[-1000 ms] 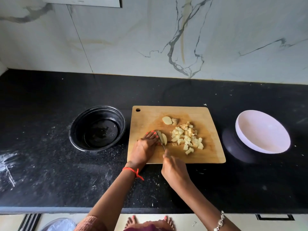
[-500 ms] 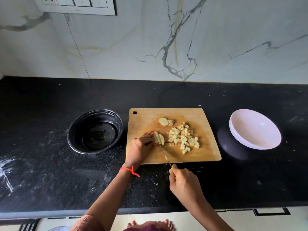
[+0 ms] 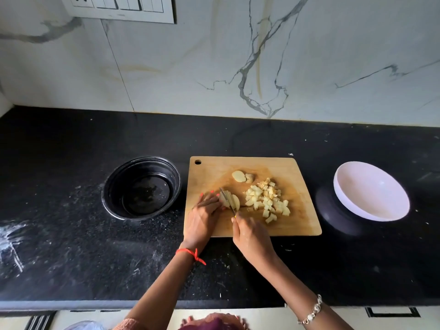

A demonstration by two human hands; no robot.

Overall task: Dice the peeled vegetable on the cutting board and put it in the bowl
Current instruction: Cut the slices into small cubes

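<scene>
Two bowls on the speckled black stone countertop [image 3: 71, 246]: round black bowl [image 3: 105, 194] just left of the rectangular wooden cutting board [image 3: 297, 222], round white bowl [image 3: 371, 191] apart to its right. On the board, one heap of pale diced cubes [image 3: 266, 201], two pale slices [image 3: 238, 176] behind it, one part-sliced pale peeled chunk [image 3: 234, 203] near the left edge. Curled over that chunk, the left hand [image 3: 202, 217], fingertips pressing it down. Closed round a small steel knife [image 3: 227, 198], the right hand [image 3: 252, 236]; blade across the chunk, handle hidden in the fist. Grey switch panel [image 3: 119, 8] cut off at top.
</scene>
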